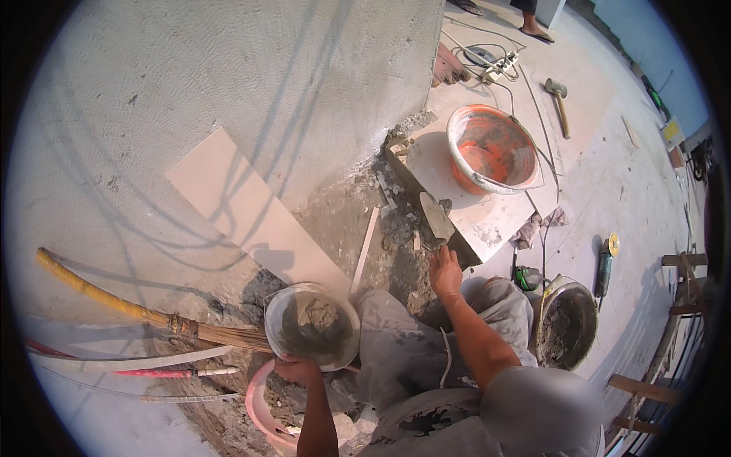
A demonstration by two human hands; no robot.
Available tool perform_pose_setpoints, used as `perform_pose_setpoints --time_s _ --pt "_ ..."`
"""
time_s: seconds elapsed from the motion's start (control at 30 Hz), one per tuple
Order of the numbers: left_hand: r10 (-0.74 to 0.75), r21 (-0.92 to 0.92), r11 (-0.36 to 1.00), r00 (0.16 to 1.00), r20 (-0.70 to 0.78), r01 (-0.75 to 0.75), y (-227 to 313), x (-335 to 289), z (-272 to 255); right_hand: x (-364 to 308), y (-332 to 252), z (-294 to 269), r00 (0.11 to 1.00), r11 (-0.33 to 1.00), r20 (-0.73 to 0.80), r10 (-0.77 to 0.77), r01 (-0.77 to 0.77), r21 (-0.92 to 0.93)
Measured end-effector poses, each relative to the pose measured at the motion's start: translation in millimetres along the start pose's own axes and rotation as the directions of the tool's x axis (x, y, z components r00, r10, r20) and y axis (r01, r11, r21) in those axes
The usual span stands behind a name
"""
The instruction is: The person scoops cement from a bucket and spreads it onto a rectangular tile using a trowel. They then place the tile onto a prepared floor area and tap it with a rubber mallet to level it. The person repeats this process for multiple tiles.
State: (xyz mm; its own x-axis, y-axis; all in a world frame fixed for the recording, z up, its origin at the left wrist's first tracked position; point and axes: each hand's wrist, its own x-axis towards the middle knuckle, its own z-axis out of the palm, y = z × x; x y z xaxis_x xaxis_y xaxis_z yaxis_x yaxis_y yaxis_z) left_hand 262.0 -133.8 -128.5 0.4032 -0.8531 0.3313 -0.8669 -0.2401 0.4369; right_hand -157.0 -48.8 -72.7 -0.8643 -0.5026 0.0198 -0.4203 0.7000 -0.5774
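Note:
My left hand [298,371] is closed on the near rim of a light bucket [352,340]. Wet grey mortar [321,314] lies inside that bucket. Over by the corner of the raised pale tiles, my right hand [445,272] is curled at the handle end of a pointed trowel [435,215]. Its mortar-smeared blade points away from me beside the tile edge; most of the handle is hidden by my fingers. A pale tile [251,206] leans at the wall behind the bucket. Between the bucket and the trowel lies a narrow pale strip [365,247].
An orange bucket [493,152] stands on the tiles [487,232]. To the right are a mallet [560,107], an angle grinder [605,266] and a dark mortar bucket [567,324]. At left lie a broom [137,305] and a pink basin [259,400]. Cables [533,91] trail near another person's feet [537,34].

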Motion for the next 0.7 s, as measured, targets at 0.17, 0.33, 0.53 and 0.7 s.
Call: perform_pose_setpoints --time_s 0.17,0.33,0.53,0.7 --pt "-0.010 0.030 1.000 1.000 0.011 0.010 4 3 2 -29 20 -76 0.988 0.990 -0.082 -0.133 0.137 0.046" --pt "-0.009 0.070 0.997 0.998 -0.061 0.014 -15 8 10 -82 51 -209 0.947 0.964 -0.187 -0.260 0.265 0.003" --pt "-0.066 0.083 0.994 0.998 0.004 0.065 16 6 -1 -187 138 -312 0.963 0.994 -0.255 -0.089 0.069 -0.088" --pt "-0.007 0.118 0.993 0.998 -0.070 0.016 0 14 16 -211 200 -360 0.927 0.905 0.193 0.320 -0.239 -0.351"
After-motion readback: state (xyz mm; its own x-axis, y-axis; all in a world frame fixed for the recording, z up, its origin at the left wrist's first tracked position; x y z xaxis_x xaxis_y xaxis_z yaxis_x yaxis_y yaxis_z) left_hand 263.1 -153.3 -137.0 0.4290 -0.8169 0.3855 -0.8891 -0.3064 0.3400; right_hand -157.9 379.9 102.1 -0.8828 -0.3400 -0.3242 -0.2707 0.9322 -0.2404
